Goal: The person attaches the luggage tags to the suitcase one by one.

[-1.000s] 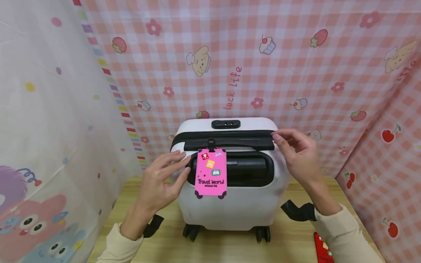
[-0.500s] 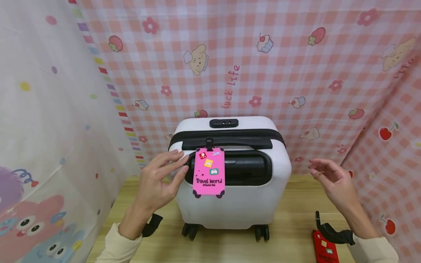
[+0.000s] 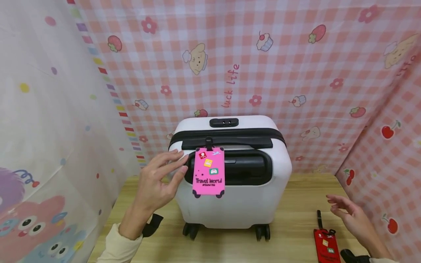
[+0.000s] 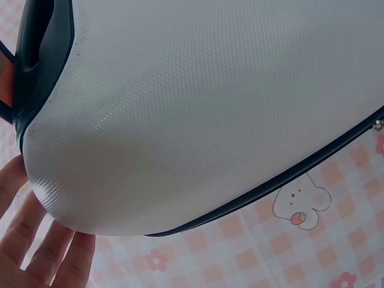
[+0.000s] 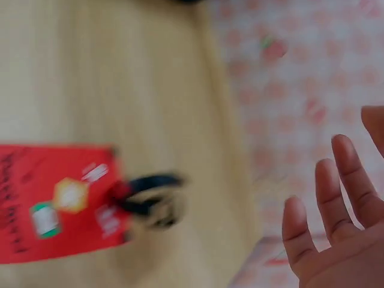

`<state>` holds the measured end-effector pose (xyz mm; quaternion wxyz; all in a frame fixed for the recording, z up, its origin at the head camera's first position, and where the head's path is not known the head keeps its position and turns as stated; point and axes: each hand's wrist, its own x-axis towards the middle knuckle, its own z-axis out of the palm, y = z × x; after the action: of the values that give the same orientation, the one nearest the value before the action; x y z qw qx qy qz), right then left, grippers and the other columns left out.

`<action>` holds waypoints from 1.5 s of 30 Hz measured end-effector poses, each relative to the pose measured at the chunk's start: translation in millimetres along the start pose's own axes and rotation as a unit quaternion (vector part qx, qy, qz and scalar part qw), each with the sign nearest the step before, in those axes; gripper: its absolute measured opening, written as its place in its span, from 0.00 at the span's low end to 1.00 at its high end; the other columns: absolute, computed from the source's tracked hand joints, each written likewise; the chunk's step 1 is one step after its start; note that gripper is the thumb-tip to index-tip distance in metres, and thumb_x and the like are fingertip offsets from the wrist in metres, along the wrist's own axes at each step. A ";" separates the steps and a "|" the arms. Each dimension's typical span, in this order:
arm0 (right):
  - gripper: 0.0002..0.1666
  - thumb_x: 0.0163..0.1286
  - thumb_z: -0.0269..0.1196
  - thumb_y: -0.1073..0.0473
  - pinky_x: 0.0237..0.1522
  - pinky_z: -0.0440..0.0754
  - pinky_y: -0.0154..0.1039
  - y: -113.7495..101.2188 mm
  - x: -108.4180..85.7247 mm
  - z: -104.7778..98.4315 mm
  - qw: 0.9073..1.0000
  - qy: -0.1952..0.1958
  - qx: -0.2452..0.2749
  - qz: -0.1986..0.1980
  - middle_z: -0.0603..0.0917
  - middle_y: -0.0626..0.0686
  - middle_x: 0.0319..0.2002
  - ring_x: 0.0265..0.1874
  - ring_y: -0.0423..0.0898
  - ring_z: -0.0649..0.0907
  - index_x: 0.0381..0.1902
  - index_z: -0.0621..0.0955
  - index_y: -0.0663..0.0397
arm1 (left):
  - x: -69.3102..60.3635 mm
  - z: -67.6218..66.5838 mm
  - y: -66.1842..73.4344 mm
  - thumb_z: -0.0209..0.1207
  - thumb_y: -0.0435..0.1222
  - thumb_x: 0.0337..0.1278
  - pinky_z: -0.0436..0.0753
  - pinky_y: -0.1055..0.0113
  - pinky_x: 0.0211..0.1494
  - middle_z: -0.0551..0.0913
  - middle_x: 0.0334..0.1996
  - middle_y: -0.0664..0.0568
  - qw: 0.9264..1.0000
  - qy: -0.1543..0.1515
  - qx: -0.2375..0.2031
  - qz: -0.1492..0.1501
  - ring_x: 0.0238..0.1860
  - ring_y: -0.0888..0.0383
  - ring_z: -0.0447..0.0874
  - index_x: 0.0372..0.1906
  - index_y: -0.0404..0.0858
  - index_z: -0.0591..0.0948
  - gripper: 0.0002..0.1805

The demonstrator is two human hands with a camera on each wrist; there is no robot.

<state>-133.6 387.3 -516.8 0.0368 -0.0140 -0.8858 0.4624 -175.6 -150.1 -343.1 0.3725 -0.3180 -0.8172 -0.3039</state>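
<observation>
A white suitcase with black trim stands upright in the middle of the head view. From its black top handle hangs a pink luggage tag on a black strap. My left hand rests with extended fingers against the suitcase's left upper corner; the left wrist view shows its fingertips touching the white shell. At the lower right, my right hand hovers with loosely bent fingers and holds nothing. Beside it a red luggage tag lies on the table, its black strap loop unfastened or loose.
The wooden table extends around the suitcase's black wheels. A pink checked cloth hangs close behind and along the right. On the left hangs a white cartoon-print cloth.
My right hand has left the suitcase's upper right corner and moved right and down to beside the red luggage tag. The left hand stays at the suitcase's left side.
</observation>
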 end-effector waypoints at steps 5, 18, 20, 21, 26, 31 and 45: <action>0.24 0.74 0.51 0.67 0.40 0.79 0.32 41.8 -12.8 0.3 0.994 -0.050 0.015 0.094 0.74 0.33 0.47 0.40 0.25 0.74 0.66 0.69 0.68 | -0.6 -0.1 0.2 0.51 0.55 0.71 0.79 0.53 0.59 0.87 0.48 0.46 1.000 -0.002 -0.004 -0.008 0.55 0.47 0.82 0.48 0.38 0.88 0.27; 0.32 0.68 0.50 0.70 0.40 0.80 0.35 95.4 -21.1 27.2 0.967 -0.089 0.048 0.235 0.64 0.77 0.64 0.41 0.34 0.76 0.68 0.60 0.77 | 0.4 0.4 -0.7 0.53 0.53 0.71 0.78 0.53 0.60 0.87 0.48 0.46 1.000 0.000 -0.006 -0.003 0.55 0.48 0.82 0.49 0.38 0.88 0.25; 0.33 0.68 0.53 0.68 0.41 0.78 0.34 98.2 -21.7 31.8 0.970 -0.081 0.035 0.227 0.68 0.74 0.62 0.38 0.27 0.73 0.68 0.61 0.76 | 1.2 1.1 -0.9 0.54 0.51 0.71 0.79 0.50 0.58 0.87 0.48 0.46 1.000 0.007 -0.007 0.004 0.55 0.48 0.83 0.48 0.37 0.88 0.23; 0.34 0.68 0.56 0.67 0.42 0.77 0.34 99.2 -21.6 34.3 0.970 -0.076 0.033 0.228 0.69 0.73 0.62 0.37 0.26 0.72 0.68 0.61 0.75 | 1.4 1.4 -0.9 0.55 0.50 0.71 0.79 0.50 0.58 0.88 0.47 0.46 1.000 0.011 -0.009 0.007 0.54 0.48 0.83 0.48 0.36 0.88 0.22; 0.40 0.63 0.68 0.59 0.44 0.72 0.37 103.3 -21.0 44.5 0.971 -0.052 0.017 0.232 0.76 0.67 0.59 0.38 0.29 0.73 0.68 0.65 0.70 | 1.0 1.7 0.1 0.59 0.45 0.68 0.80 0.49 0.56 0.88 0.46 0.46 0.999 0.025 -0.022 0.013 0.53 0.47 0.84 0.46 0.35 0.88 0.18; 0.41 0.60 0.72 0.57 0.37 0.76 0.31 105.6 -24.3 49.7 0.975 -0.034 0.020 0.217 0.82 0.41 0.46 0.34 0.27 0.75 0.65 0.69 0.69 | -0.1 1.9 -0.4 0.61 0.42 0.66 0.80 0.49 0.57 0.88 0.46 0.46 1.000 0.022 -0.018 0.007 0.54 0.48 0.84 0.46 0.35 0.88 0.15; 0.34 0.58 0.72 0.63 0.30 0.80 0.33 99.4 -22.7 58.7 0.981 -0.008 -0.009 0.191 0.84 0.65 0.45 0.30 0.32 0.79 0.59 0.72 0.74 | 1.2 3.1 -4.3 0.57 0.48 0.69 0.80 0.53 0.58 0.88 0.47 0.45 0.999 0.030 -0.022 0.009 0.52 0.47 0.85 0.42 0.35 0.89 0.21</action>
<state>-116.5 394.8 -633.0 -0.0594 -0.1800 -0.8712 0.4528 -180.7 -150.2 -344.9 0.3927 -0.3245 -0.7957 -0.3276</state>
